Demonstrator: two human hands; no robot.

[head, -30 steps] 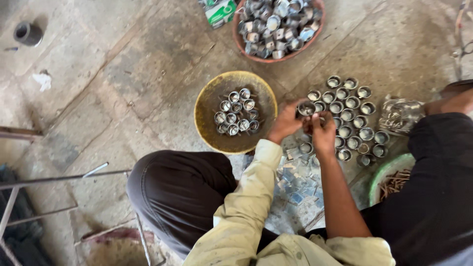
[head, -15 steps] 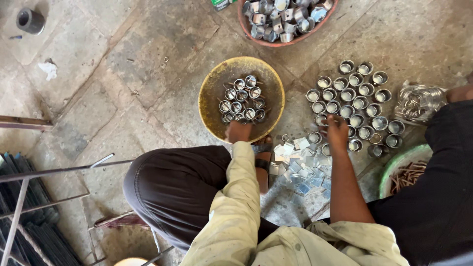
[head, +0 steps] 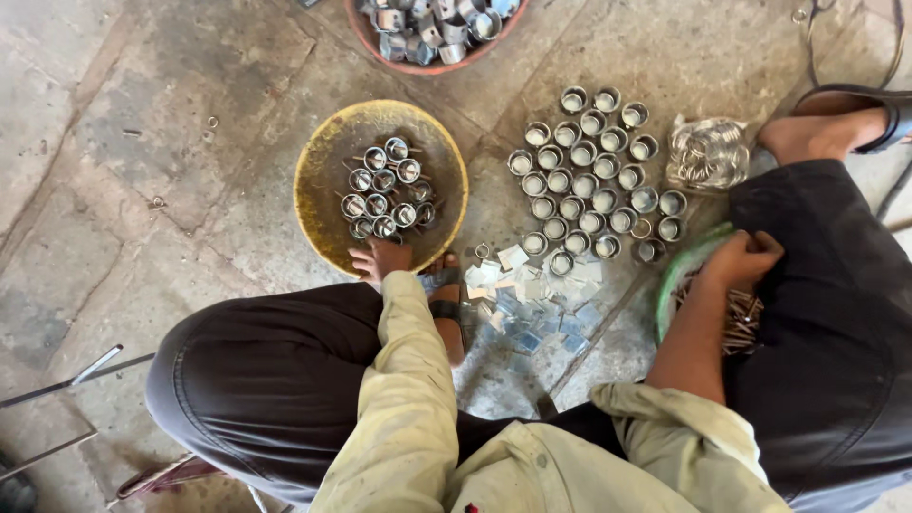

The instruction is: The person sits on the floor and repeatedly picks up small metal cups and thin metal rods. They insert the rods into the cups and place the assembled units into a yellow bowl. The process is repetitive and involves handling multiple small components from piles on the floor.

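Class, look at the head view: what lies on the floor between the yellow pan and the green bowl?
In the head view, between the yellow pan and green bowl lie rows of small metal cups and a heap of flat metal squares.

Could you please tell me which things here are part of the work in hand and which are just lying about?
In use: left hand at the yellow bowl of metal rings; right hand in the green bowl of nails; rows of rings; small metal plates.

Lying about: red basin; plastic bag; metal rods.

Cracked grey stone floor (head: 152, 123) (dusty, stained), flat daylight
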